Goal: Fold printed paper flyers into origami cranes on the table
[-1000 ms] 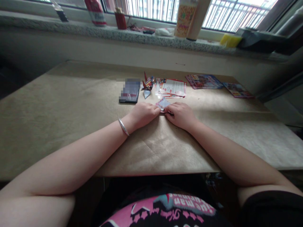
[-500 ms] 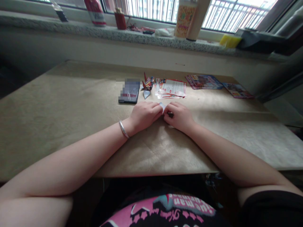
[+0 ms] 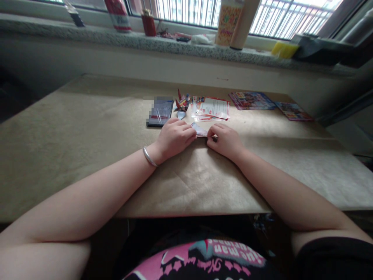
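Note:
Between my hands, just above or on the table, is a small pale folded piece of paper [image 3: 199, 130]. My left hand [image 3: 177, 136], with a silver bangle at the wrist, is closed on the paper's left end. The fingers of my right hand [image 3: 223, 140] pinch its right end. Part of the paper is hidden under the fingers. Just beyond my left hand stands a folded paper figure [image 3: 182, 105] with pointed reddish tips and a pale flap. To its right lies a loose pile of printed cards or sheets [image 3: 214, 108].
A dark phone or tablet [image 3: 161, 111] lies left of the paper figure. Colourful printed sheets [image 3: 252, 100] lie at the back right, with another stack [image 3: 294, 111] beside them. Bottles, a red container [image 3: 148, 24] and a patterned cup [image 3: 229, 23] line the granite windowsill [image 3: 175, 46].
My hands have moved apart a little, the left one leftward and the right one rightward. More of the pale paper shows between them.

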